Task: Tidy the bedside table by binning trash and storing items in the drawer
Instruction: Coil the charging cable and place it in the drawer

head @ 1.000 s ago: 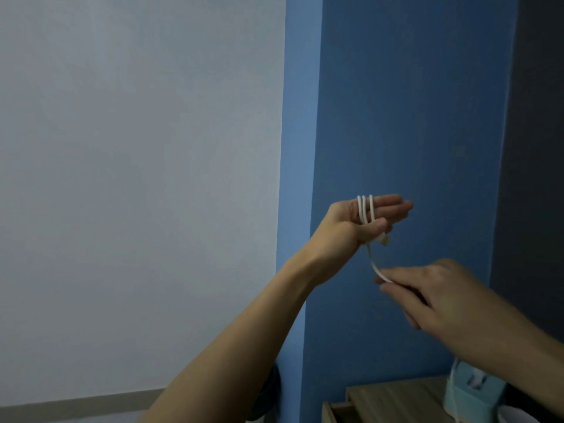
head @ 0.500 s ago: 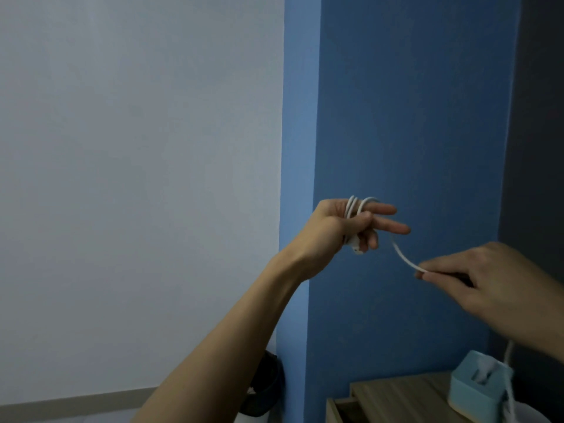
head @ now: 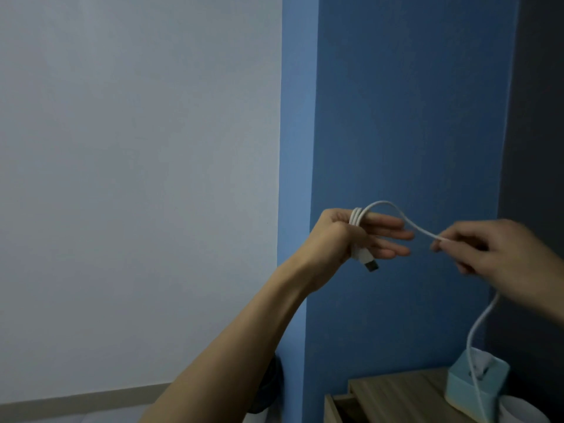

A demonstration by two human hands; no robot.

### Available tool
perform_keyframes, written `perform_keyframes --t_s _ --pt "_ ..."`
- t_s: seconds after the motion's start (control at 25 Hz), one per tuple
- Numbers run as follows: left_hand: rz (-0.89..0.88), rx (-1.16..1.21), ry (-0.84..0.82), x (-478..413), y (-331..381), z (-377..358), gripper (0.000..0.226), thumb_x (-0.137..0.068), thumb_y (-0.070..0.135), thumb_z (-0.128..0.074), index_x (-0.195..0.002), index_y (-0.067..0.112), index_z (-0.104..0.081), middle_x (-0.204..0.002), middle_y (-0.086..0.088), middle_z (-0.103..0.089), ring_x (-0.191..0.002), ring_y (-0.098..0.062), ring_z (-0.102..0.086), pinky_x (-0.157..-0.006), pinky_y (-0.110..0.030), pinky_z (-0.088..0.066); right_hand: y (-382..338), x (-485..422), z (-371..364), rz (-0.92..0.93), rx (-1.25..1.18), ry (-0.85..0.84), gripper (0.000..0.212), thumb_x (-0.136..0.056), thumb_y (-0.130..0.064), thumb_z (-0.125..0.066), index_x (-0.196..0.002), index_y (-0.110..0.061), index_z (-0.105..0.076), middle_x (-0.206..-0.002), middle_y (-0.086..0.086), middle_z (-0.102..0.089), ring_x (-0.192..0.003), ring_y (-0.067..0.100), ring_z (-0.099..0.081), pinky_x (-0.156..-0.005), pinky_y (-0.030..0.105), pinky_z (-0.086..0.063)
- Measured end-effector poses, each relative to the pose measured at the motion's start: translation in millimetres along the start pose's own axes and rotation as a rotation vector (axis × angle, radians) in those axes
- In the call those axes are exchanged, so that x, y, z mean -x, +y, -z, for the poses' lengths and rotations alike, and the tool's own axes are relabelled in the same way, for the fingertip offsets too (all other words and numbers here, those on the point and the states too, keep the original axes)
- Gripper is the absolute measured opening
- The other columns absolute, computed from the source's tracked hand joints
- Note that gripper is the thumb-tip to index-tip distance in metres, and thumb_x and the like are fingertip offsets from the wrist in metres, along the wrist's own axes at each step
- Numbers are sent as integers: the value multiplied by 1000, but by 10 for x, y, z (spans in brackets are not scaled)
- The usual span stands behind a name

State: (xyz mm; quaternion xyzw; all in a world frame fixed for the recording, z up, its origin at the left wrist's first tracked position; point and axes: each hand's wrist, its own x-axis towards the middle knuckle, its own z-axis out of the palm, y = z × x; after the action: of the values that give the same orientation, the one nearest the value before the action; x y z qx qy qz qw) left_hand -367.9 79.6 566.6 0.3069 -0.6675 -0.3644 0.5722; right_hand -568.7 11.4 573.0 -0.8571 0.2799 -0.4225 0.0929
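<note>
A white charging cable (head: 393, 209) is wound in a few loops around the fingers of my left hand (head: 351, 236), raised in front of the blue wall. Its USB plug (head: 367, 261) hangs below that hand's thumb. My right hand (head: 494, 251) pinches the cable's free run to the right of the loops. From there the cable drops down past a light blue box (head: 460, 389) on the wooden bedside table (head: 396, 395). The table's drawer (head: 338, 407) stands open at the lower edge, its inside mostly out of view.
A white round object (head: 518, 410) sits at the table's right corner, beside the blue box. A dark rounded thing (head: 268, 389), perhaps a bin, stands on the floor left of the table, partly hidden behind my left forearm. A white wall fills the left half.
My right hand swung from below the left hand out to the right, carrying the cable over the left fingers in a wider arc. The left hand turned palm down and the plug now dangles.
</note>
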Motion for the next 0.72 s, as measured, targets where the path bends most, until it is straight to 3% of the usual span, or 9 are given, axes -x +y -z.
perform_keyframes --t_s 0.08,0.16,0.28,0.36,0.44,0.52,0.56,0.64,0.72 --pt "12 32 -34 -17 -9 -1 28 -88 4 -39 -99 2 -65 -88 -7 -74 -82 -21 -72 -79 -26 -56 27 -76 7 -74 -177 -62 10 -82 -9 -63 -78 -18 -67 -38 3 -48 -34 7 -39 -35 15 -30" --pt "22 7 -52 -37 -11 -55 38 -101 21 -30 -104 3 -63 -86 -6 -73 -82 -18 -70 -78 -25 -55 -16 -141 -31 -150 -380 -192 16 -82 -6 -61 -94 -16 -64 -45 3 -52 -36 8 -45 -34 16 -35" --pt "69 -32 33 -86 14 -142 41 -103 20 -27 -105 -3 -61 -73 -4 -71 -67 -14 -68 -64 -19 -54 -129 -184 -59 -109 -523 -269 35 -78 -1 -64 -109 -16 -58 -84 11 -67 -60 21 -68 -51 23 -54" --pt "75 -63 77 -107 56 -147 40 -103 20 -30 -108 -6 -60 -71 -6 -70 -64 -16 -67 -63 -21 -55 -191 -179 -52 -19 -486 -254 42 -73 -10 -71 -111 -18 -58 -93 11 -68 -72 24 -71 -55 19 -53" --pt "69 -74 125 -106 102 -109 42 -103 22 -28 -106 -5 -60 -72 -6 -70 -64 -18 -67 -61 -24 -54 -186 -184 -69 33 -408 -218 31 -74 -14 -68 -104 -22 -63 -84 4 -70 -56 17 -66 -43 15 -41" --pt "57 -113 192 -93 145 -44 43 -103 22 -28 -108 -5 -62 -81 -9 -70 -76 -20 -68 -70 -28 -54 -134 -202 -59 2 -384 -177 17 -80 -17 -66 -96 -19 -68 -74 2 -73 -41 13 -56 -36 13 -33" --pt "30 -156 225 -88 157 -1 41 -103 21 -31 -111 -5 -62 -87 -11 -70 -83 -23 -67 -79 -32 -54 -109 -200 -40 -20 -378 -202 27 -73 -32 -72 -95 -18 -69 -71 6 -73 -39 13 -54 -35 14 -33" --pt "-19 -178 214 -62 197 40 35 -101 17 -35 -114 -3 -62 -94 -9 -70 -92 -25 -66 -91 -38 -51 -67 -180 -22 -35 -367 -319 71 -43 -65 -77 -101 -25 -66 -76 11 -74 -48 14 -61 -42 16 -43" --pt "-17 -123 134 -46 234 2 31 -101 15 -37 -114 0 -61 -91 -7 -70 -86 -21 -68 -83 -30 -54 -54 -195 -70 -75 -479 -441 87 -34 -72 -76 -110 -31 -60 -94 10 -73 -74 19 -70 -62 21 -54"
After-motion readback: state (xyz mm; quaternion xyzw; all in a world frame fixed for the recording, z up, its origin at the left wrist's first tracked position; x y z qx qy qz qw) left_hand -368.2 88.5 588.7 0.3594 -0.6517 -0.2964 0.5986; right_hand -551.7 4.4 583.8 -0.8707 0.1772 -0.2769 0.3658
